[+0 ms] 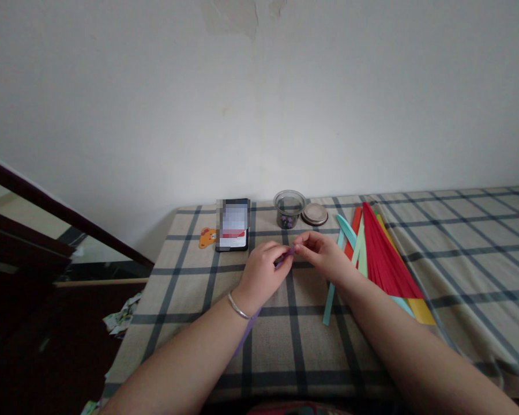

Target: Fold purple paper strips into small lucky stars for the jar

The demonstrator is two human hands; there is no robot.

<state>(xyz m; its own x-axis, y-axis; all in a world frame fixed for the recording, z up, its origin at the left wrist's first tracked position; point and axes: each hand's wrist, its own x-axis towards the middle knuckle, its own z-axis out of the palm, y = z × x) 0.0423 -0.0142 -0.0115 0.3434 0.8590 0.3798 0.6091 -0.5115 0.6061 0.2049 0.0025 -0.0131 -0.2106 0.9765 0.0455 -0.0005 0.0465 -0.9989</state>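
Over the middle of the checked cloth, my left hand (266, 268) pinches a purple paper strip (247, 333), whose long tail runs down behind my wrist. My right hand (322, 256) meets it from the right, thumb and forefinger closed on the strip's upper end. A small bend or fold shows between the fingertips, but its shape is too small to make out. Just beyond my hands stands a clear round tub (289, 208) with a few small purple pieces at its bottom. Its lid (315, 214) lies beside it on the right.
A phone (233, 225) with a lit screen lies back left, next to an orange bear cutout (207, 237). Loose strips, including a light blue one (330, 302), and a fan of red strips (387, 265) spread on the right. A wall rises behind the checked cloth (177, 294).
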